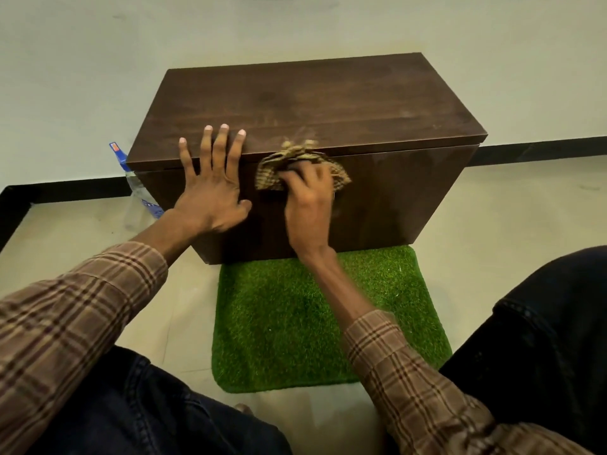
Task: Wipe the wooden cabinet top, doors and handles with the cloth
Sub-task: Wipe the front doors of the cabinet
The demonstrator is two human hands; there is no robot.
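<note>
The right hand [307, 192] has its fingers curled round a bunched cloth [297, 162], pressing it on the cabinet [295, 103] front just under the top edge. The left hand [210, 185], fingers spread flat, braces the front. The loose bunch could slip free, and the handles, unseen here, may go unwiped.

Dark wood cabinet [328, 103] — glossy doors; woven checked cloth [272, 169].

Brown plaid shirt sleeves [75, 310] with buttoned cuffs, dark denim trousers [538, 339].
</note>
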